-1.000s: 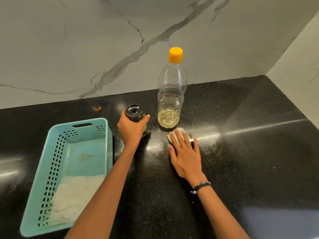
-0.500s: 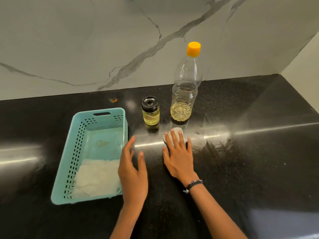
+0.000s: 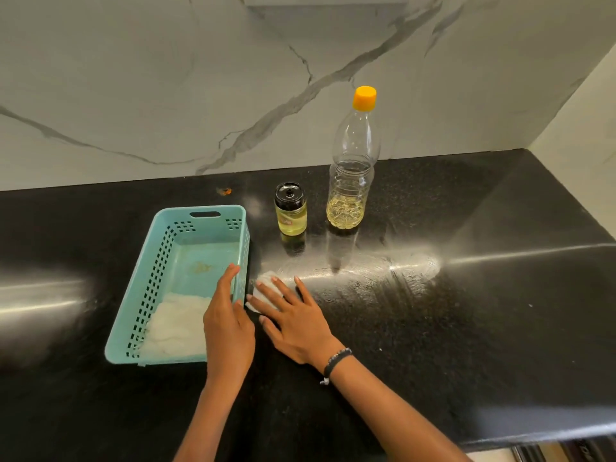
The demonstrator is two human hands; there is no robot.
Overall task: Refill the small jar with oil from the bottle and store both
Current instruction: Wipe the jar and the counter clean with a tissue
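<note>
A small glass jar (image 3: 290, 210) with a black lid and yellow oil inside stands upright on the black counter. To its right stands a clear plastic bottle (image 3: 351, 175) with an orange cap, holding a little oil at the bottom. My left hand (image 3: 228, 323) lies with straight fingers against the right wall of the teal basket (image 3: 153, 265). My right hand (image 3: 293, 316) presses flat on a small white tissue (image 3: 265, 283) on the counter, just right of the basket. Both hands are well in front of the jar and bottle.
A white cloth (image 3: 173, 326) lies in the near end of the basket. Smeared wipe marks (image 3: 393, 271) shine on the black counter (image 3: 483, 311) right of my hands. A marble wall rises behind, and a side wall closes the right end.
My left hand let go of the jar and drew back to the basket's right side. My right hand slid the tissue left toward the basket. The jar and bottle stand untouched.
</note>
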